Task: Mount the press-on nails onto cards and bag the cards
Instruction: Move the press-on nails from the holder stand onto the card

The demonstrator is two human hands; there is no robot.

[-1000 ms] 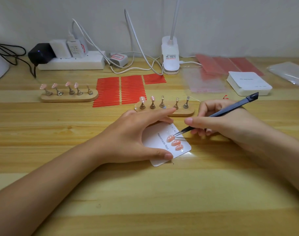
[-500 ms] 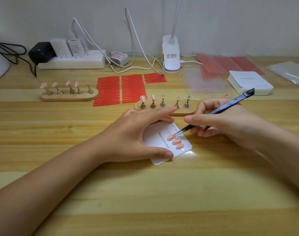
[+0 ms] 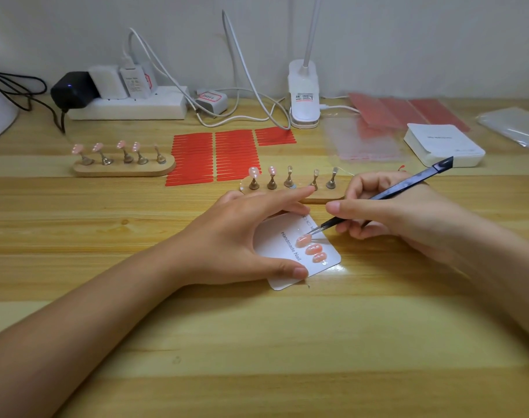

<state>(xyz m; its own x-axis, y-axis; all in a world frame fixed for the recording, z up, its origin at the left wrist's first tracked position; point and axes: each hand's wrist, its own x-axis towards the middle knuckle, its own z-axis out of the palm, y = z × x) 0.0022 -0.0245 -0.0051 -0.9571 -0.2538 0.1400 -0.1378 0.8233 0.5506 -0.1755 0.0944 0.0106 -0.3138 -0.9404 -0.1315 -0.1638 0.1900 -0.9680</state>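
Right now we've got our left hand (image 3: 239, 236) flat on the white card (image 3: 275, 245), fingers straight, thumb pressing the card's near edge and index reaching toward the nearer wooden stand (image 3: 317, 199). Card lies on the wooden table (image 3: 257, 342), mid-frame, printed "Handmade Nail". Three pink press-on nails (image 3: 311, 249) sit in a row on the card's right part, close together.

Our right hand (image 3: 386, 212) grips dark tweezers (image 3: 386, 193), pinched btw thumb and fingers, back end pointing up-right. Tweezer tips meet the topmost nail of the three; we can't tell whether they clamp it or just touch it.

Nearer stand, just behind our hands: five little metal pegs, the two leftmost w/ pink nails on top, the other three w/ only clear tips. A second wooden stand (image 3: 123, 168) sits further left, well apart, w/ pink nails on four pegs; fifth peg is too small to tell.

Btw the stands lie red adhesive strips (image 3: 215, 158) in columns. Back of table: white power strip (image 3: 127, 108) w/ plugs and adapters, white cables, white clip lamp base (image 3: 304, 98). Right side: clear plastic bags (image 3: 365, 143) over pinkish sheets, a stack of white cards (image 3: 444, 144), more clear plastic (image 3: 516, 128) at the far right edge.
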